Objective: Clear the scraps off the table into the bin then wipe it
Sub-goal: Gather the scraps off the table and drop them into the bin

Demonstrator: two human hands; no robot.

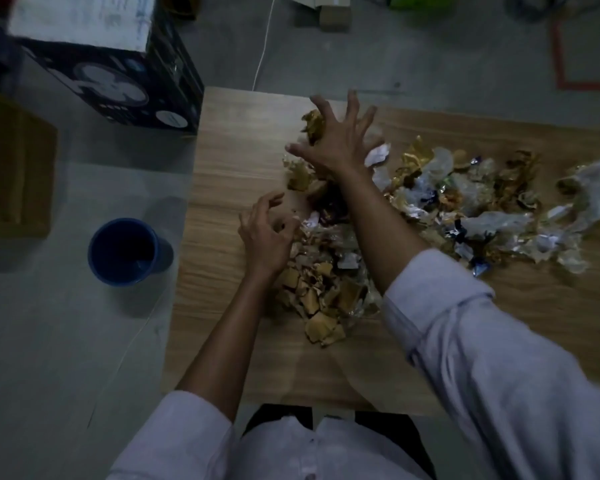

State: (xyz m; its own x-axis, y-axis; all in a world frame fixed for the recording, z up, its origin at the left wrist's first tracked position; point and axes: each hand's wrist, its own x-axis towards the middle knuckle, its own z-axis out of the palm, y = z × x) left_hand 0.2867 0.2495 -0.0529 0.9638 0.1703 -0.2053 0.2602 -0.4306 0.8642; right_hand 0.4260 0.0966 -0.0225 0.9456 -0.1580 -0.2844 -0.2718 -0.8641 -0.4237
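Scraps [465, 202] of gold foil, torn brown paper and thin clear plastic lie in a long heap on the table [222, 161]. The heap goes from the middle toward the right edge, and one branch runs to the near edge. The bin [125, 251], a blue one, stands on the floor near the left edge of the table.

The right hand [336, 143] is stretched over the far end of the heap, close to the far edge. Its fingers are spread wide and lie on a crumpled gold piece. The left hand [265, 233] is at the left border of the heap with fingers bent like a claw. The picture is dim, so I cannot tell if it pinches any piece.

I judge this material very light, soft and springy, and the foil a little slippery, so single pieces will slide away easily. It seems better to rake many together with both palms and press the bundle from two sides, or to sweep it over the left edge toward the bin.
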